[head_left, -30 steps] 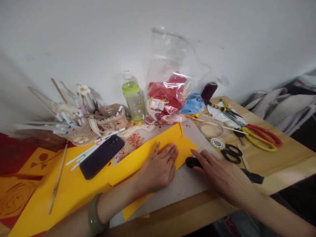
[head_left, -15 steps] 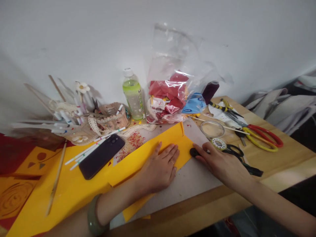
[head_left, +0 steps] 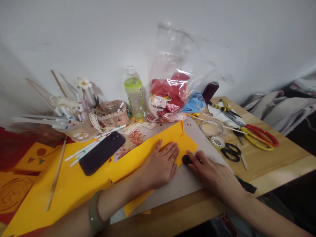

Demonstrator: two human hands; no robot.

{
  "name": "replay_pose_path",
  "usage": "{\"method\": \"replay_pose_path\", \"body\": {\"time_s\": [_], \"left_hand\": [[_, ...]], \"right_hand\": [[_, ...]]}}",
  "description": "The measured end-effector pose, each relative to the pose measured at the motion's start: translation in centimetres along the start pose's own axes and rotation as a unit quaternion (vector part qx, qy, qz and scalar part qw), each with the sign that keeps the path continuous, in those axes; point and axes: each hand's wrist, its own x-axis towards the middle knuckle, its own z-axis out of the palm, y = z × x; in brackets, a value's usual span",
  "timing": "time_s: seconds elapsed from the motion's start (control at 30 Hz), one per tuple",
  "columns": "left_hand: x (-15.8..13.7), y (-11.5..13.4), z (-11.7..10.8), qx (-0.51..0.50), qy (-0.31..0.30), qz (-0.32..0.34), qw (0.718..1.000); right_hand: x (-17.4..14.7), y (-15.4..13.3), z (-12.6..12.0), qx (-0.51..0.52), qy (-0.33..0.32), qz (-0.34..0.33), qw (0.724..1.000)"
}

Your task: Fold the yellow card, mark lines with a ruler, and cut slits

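Note:
My left hand (head_left: 161, 163) lies flat on a folded yellow paper sheet (head_left: 145, 153), fingers stretched out and the thumb slightly apart. A ring and a green bangle (head_left: 95, 210) are on that arm. To its right, my right hand (head_left: 208, 169) is closed on a small black round-ended object (head_left: 187, 160). The hand hides most of it, so its kind does not show. Its black end sits at the paper's lower right edge. Beneath the paper lies a grey board (head_left: 170, 191) with red and yellow crumbs at its far side.
A dark phone (head_left: 102, 153) and several white pens lie left on yellow paper. Behind stand a green-topped bottle (head_left: 134, 92) and a clear bag of red scraps (head_left: 170, 95). Right are tape rolls (head_left: 211, 127), black scissors (head_left: 230, 152) and larger red-and-yellow-handled scissors (head_left: 261, 135).
My right hand has slid left and slightly down along the paper's edge with the black object. My left hand stays pressed on the paper. The black scissors now show more fully.

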Motion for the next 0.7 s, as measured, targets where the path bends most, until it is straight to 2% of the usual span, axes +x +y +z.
{"method": "replay_pose_path", "body": {"time_s": [0.1, 0.23, 0.33, 0.57, 0.7], "left_hand": [[0.0, 0.0, -0.1, -0.002, -0.007, -0.001, 1.0], [-0.1, 0.0, -0.1, -0.012, -0.012, -0.002, 1.0], [-0.1, 0.0, 0.0, -0.021, -0.012, -0.006, 1.0], [0.0, 0.0, 0.1, -0.035, -0.006, -0.006, 0.999], [0.0, 0.0, 0.0, -0.036, -0.011, -0.008, 0.999]], "right_hand": [[0.1, 0.5, 0.2, -0.015, -0.01, 0.018, 1.0], [0.4, 3.5, 1.0, -0.061, -0.02, 0.088, 0.994], [0.4, 4.7, 1.1, -0.077, -0.028, 0.107, 0.991], [0.2, 3.2, 0.0, -0.066, -0.026, 0.122, 0.99], [-0.1, 1.9, -0.4, -0.035, -0.032, 0.094, 0.994]]}}
